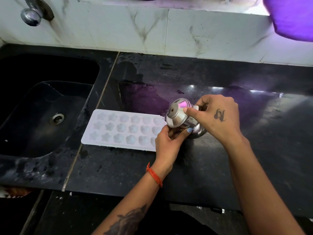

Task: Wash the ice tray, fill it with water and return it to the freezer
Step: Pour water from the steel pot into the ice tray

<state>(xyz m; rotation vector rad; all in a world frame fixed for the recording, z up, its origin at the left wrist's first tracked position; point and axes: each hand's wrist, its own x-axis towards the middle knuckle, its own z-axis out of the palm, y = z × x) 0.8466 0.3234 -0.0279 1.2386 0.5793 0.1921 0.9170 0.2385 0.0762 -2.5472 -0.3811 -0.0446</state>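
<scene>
**Ice tray at filling stage — spill risks and markings**

Ice tray (122,129), white with star- and flower-shaped cups, lies flat on the black counter (186,167), its left end just beside the sink (33,102) and its right end under the person's hands. No water level can be made out in the cups.

Sink, far left: dark basin with a metal drain (57,118); a chrome tap (31,16) is mounted on the marble wall above. The counter between sink and tray looks wet.

Centre right: a steel pot (182,118) is tipped on its side over the tray's right end. The left hand (169,141) is curled under and around its body; the right hand (218,114) clamps the upper part, thumb pressed on the round steel face that points towards the tray. Both grips are closed on the pot.

Judged risks:
- Tipping too fast would flood the shallow cups and run water over the rim onto the counter.
- Wet steel and wet fingers — the pot may slip and knock the tray.
- A brimming tray is likely to slosh on the carry to the freezer; it may also skid on a wet slab.

Writing: a small yellowish mark shows low on the pot, unreadable. The right hand bears a tattoo, apparently letters, not read with confidence. No brand is visible on the tray.
</scene>
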